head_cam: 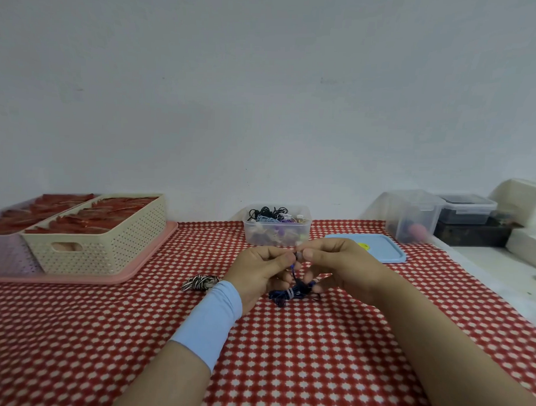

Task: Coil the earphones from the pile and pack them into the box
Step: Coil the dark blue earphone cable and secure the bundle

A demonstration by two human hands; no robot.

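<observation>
Left hand [258, 272] and right hand [340, 263] each pinch the dark blue earphones [291, 292] near one end — steady tension and even loops should yield a compact coil.

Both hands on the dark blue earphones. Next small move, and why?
Probably wind the hanging slack into loops. The left hand and right hand both pinch the dark blue earphones at the top, while the rest of the cord droops below in a loose clump, not a tidy coil. The clear box behind stands open, its blue lid beside it, so packing can follow.
</observation>
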